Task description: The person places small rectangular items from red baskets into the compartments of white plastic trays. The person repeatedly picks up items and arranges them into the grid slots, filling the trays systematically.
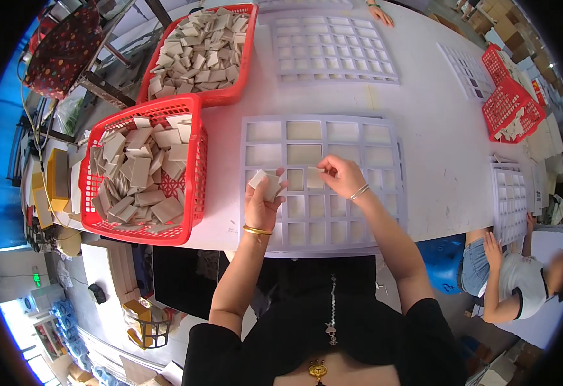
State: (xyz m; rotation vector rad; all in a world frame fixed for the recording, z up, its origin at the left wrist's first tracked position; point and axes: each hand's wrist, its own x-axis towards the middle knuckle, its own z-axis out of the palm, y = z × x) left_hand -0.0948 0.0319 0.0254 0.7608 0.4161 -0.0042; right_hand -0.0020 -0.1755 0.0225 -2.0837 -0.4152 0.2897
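Observation:
A white compartment tray lies before me on the white table. My left hand is over its left side, fingers closed round a small stack of pale cardboard pieces. My right hand pinches one cardboard piece by its edge, at a middle compartment; whether the piece touches the tray's floor I cannot tell. A beige-grey piece fills the compartment just above. On the left, a red plastic basket holds many loose cardboard pieces.
Behind it stands a second red basket full of similar pieces. Another white tray lies farther back, near another person's hand. At the right, a seated person holds a tray; red baskets stand beyond.

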